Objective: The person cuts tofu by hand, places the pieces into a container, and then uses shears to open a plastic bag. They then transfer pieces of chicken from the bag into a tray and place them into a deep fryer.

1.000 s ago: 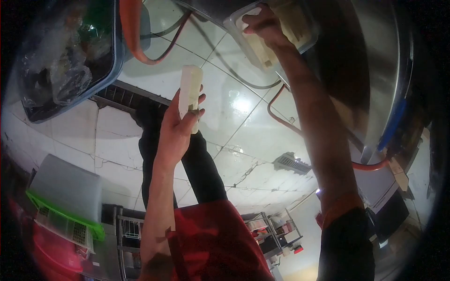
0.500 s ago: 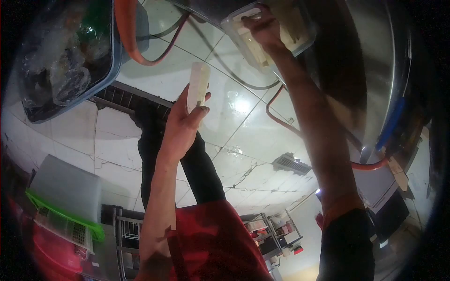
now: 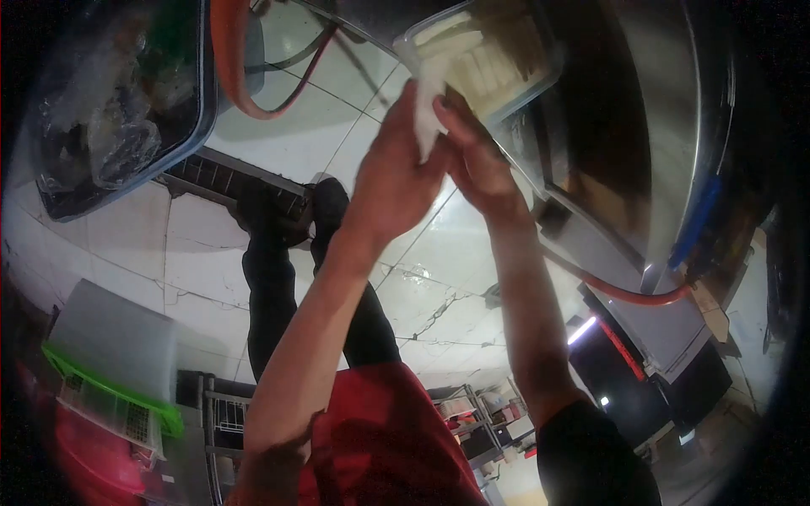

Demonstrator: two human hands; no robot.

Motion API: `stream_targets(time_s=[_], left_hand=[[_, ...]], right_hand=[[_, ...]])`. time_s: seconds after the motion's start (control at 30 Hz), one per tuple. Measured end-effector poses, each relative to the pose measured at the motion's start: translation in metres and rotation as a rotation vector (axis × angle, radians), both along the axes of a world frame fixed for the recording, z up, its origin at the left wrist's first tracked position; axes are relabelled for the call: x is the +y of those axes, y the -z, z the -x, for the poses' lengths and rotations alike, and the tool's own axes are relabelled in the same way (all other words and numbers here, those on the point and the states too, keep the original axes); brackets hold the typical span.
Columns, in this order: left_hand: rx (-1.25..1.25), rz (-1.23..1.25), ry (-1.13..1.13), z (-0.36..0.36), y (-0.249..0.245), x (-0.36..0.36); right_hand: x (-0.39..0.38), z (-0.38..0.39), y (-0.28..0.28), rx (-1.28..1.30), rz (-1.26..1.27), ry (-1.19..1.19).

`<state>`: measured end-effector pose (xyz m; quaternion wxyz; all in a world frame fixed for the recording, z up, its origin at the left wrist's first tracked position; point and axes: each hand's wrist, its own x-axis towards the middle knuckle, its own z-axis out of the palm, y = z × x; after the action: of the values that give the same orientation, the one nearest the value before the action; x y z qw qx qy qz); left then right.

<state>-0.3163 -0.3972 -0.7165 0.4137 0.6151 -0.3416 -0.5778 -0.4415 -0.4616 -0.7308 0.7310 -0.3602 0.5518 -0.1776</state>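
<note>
Both our hands meet on pale strip (image 3: pixel 426 114), just below rim of clear container (image 3: pixel 506 63) of similar pale pieces. Fingers of left hand (image 3: pixel 392 181) clasp pale strip; fingers of right hand (image 3: pixel 477 164) pinch it from opposite side. We judge strip soft, so we grip lightly, support both sides and keep it off rim above fingers.

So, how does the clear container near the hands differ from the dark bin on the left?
The clear container holds pale sticks in rows; the dark bin holds crumpled clear plastic. The container is beside the left hand and right hand, which pinch a white piece; the bin stands apart. Both show no lid.
</note>
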Motion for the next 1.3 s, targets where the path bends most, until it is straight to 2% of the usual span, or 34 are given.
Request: stream_targets(time_s=[0.07, 0.13, 0.17, 0.2, 0.27, 0.33, 0.37, 0.43, 0.5, 0.53, 0.6, 0.73, 0.8, 0.87, 0.93, 0.97, 1.0, 1.03, 1.07, 1.1, 1.13, 1.17, 1.2, 1.23, 1.27, 1.3], left_hand=[[-0.079, 0.032, 0.036, 0.017, 0.000, -0.016], [-0.592, 0.190, 0.316, 0.032, 0.002, -0.023], [-0.453, 0.134, 0.387, 0.031, -0.002, -0.028], [-0.457, 0.137, 0.387, 0.030, -0.004, -0.027], [-0.607, 0.153, 0.427, 0.029, -0.007, -0.017], [-0.548, 0.158, 0.380, 0.022, -0.005, 0.006], [-0.506, 0.082, 0.383, 0.017, -0.002, 0.018], [-0.447, -0.036, 0.391, 0.007, 0.005, 0.049], [-0.428, -0.103, 0.391, -0.005, 0.014, 0.084], [-0.422, -0.130, 0.389, -0.012, 0.018, 0.101], [-0.413, -0.167, 0.386, -0.028, 0.021, 0.135], [-0.335, -0.309, 0.379, -0.065, 0.010, 0.179], [-0.342, -0.361, 0.363, -0.083, 0.003, 0.193], [-0.309, -0.456, 0.320, -0.099, -0.004, 0.206], [-0.369, -0.483, 0.316, -0.111, -0.007, 0.222], [-0.350, -0.543, 0.297, -0.118, -0.006, 0.231], [-0.342, -0.521, 0.294, -0.125, -0.006, 0.241], [-0.236, -0.530, 0.182, -0.132, -0.008, 0.254], [-0.136, -0.541, 0.068, -0.138, -0.013, 0.267], [-0.089, -0.556, 0.029, -0.145, -0.020, 0.280], [-0.049, -0.571, -0.016, -0.151, -0.025, 0.294], [0.014, -0.638, -0.063, -0.157, -0.025, 0.315], [0.058, -0.673, -0.119, -0.163, -0.029, 0.336], [0.032, -0.628, -0.083, -0.167, -0.038, 0.357], [-0.002, -0.594, -0.052, -0.172, -0.049, 0.385], [-0.079, -0.517, 0.000, -0.177, -0.055, 0.422]], right_hand=[[0.004, -0.006, -0.017, -0.054, 0.018, 0.089], [-0.003, 0.012, -0.007, -0.465, -0.158, 0.214], [-0.011, 0.022, -0.002, -0.304, -0.124, 0.281], [-0.021, 0.030, 0.004, -0.308, -0.121, 0.282], [-0.041, 0.045, 0.022, -0.055, -0.077, 0.314], [-0.052, 0.073, 0.060, 0.059, 0.280, 0.209], [-0.075, 0.087, 0.092, 0.493, 0.549, 0.004], [-0.105, 0.088, 0.123, 0.930, 0.801, -0.208], [-0.118, 0.069, 0.126, 1.505, 0.698, -0.299], [-0.119, 0.069, 0.131, 1.504, 0.700, -0.292], [-0.116, 0.069, 0.141, 1.653, 1.076, -0.579], [-0.094, 0.042, 0.121, 1.691, 1.028, -0.552], [-0.100, 0.035, 0.107, 1.421, 0.688, -0.585], [-0.096, 0.037, 0.102, 1.447, 0.729, -0.613], [-0.088, 0.033, 0.076, 1.397, 0.835, -0.614], [-0.070, 0.040, 0.083, 1.473, 1.226, -0.654], [-0.055, 0.028, 0.049, 1.302, 1.412, -0.499], [-0.043, 0.007, -0.009, 1.030, 1.191, -0.520], [-0.022, -0.005, -0.051, 0.882, 1.227, -0.464], [0.002, -0.014, -0.087, 0.848, 1.187, -0.454], [0.018, -0.013, -0.114, 0.750, 1.314, -0.400], [0.031, -0.009, -0.146, 0.749, 1.320, -0.370], [0.037, 0.001, -0.172, 0.886, 1.461, -0.339], [0.033, 0.025, -0.190, 1.037, 1.506, -0.341], [0.023, 0.024, -0.206, 1.149, 1.411, -0.184], [0.007, 0.021, -0.227, 1.414, 1.488, -0.236]])
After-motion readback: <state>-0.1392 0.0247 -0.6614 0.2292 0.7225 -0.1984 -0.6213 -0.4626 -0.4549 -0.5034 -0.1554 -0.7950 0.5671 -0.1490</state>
